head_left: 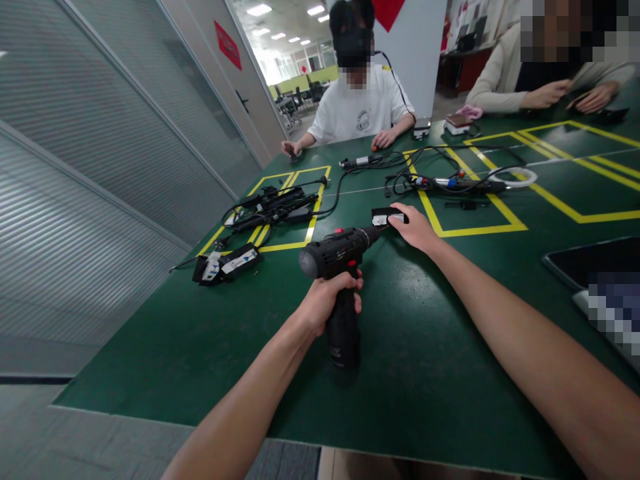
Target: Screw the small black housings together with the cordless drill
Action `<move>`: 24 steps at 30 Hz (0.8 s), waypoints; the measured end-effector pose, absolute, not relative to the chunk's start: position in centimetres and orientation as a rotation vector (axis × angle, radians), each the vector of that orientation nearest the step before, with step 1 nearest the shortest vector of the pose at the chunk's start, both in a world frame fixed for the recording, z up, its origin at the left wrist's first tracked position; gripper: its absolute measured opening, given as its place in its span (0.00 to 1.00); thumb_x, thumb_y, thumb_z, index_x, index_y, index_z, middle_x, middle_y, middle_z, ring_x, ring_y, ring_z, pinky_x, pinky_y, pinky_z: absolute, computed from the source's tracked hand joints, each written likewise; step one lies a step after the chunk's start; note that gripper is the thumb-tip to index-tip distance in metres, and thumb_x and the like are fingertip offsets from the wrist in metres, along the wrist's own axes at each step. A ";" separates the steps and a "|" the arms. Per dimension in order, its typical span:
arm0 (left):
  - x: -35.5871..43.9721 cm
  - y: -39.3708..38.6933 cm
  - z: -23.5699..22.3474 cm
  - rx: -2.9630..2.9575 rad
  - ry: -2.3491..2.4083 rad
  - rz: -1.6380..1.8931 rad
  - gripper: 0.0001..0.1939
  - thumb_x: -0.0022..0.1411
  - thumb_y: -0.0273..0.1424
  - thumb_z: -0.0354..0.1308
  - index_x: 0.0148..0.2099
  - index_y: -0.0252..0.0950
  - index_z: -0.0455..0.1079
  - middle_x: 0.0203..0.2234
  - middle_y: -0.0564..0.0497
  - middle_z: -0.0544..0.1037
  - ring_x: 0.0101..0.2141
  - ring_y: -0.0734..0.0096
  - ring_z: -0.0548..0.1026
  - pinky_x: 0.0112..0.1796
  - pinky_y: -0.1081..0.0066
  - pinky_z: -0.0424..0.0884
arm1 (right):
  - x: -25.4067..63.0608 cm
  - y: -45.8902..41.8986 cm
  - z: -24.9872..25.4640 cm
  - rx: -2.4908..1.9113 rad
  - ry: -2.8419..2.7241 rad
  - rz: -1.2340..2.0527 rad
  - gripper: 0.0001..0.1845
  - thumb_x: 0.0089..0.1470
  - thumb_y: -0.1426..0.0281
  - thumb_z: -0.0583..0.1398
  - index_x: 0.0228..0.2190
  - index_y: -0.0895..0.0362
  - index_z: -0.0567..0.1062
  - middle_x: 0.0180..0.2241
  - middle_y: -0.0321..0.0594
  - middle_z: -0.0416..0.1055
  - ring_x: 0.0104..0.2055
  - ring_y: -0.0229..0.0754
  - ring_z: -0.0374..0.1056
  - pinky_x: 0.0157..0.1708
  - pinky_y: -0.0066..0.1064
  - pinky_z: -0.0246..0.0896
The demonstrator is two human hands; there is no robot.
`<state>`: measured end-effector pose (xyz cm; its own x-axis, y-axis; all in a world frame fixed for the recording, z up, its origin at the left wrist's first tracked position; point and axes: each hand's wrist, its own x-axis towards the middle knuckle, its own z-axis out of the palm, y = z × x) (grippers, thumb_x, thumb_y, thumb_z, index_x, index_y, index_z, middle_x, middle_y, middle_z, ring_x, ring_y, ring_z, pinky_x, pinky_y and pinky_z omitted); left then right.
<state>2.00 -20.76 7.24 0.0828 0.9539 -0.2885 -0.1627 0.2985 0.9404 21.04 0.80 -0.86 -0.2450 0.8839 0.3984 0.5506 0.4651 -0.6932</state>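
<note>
My left hand [327, 297] is wrapped round the handle of a black cordless drill [336, 257], whose nose points away toward the middle of the green table [425, 360]. My right hand [413, 227] reaches past the drill's tip and pinches a small black part with a white label [384, 217] that lies on the table just in front of the drill's chuck.
A black adapter with labels [227, 263] lies at the left. Black power bricks and cables [275, 203] sit in a yellow-taped box. More cables and tools [450, 181] lie farther back. Two other people sit at the far side. A dark tablet [590, 260] lies at right.
</note>
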 end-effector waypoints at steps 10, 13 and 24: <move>2.1 -20.8 7.2 0.917 1.165 1.040 0.13 0.52 0.31 0.57 0.40 0.32 0.67 0.30 0.52 0.71 0.19 0.77 0.71 0.23 0.73 0.64 | 21.1 1.0 -1.0 -1.192 -1.920 0.538 0.26 0.56 0.59 0.56 0.54 0.54 0.72 0.49 0.48 0.70 0.48 0.52 0.69 0.51 0.44 0.61; 2.2 -20.8 7.3 0.938 1.170 1.033 0.12 0.53 0.31 0.57 0.40 0.32 0.67 0.30 0.52 0.71 0.19 0.77 0.71 0.24 0.73 0.65 | 21.1 1.0 -0.9 -1.192 -1.930 0.558 0.27 0.56 0.59 0.56 0.55 0.54 0.72 0.50 0.48 0.70 0.48 0.52 0.69 0.51 0.43 0.62; 2.1 -20.7 7.2 0.929 1.162 1.036 0.12 0.53 0.31 0.58 0.40 0.32 0.67 0.30 0.52 0.70 0.19 0.76 0.72 0.24 0.73 0.65 | 21.1 0.9 -0.7 -1.202 -1.930 0.566 0.26 0.56 0.60 0.56 0.55 0.54 0.72 0.50 0.48 0.70 0.49 0.53 0.68 0.51 0.45 0.61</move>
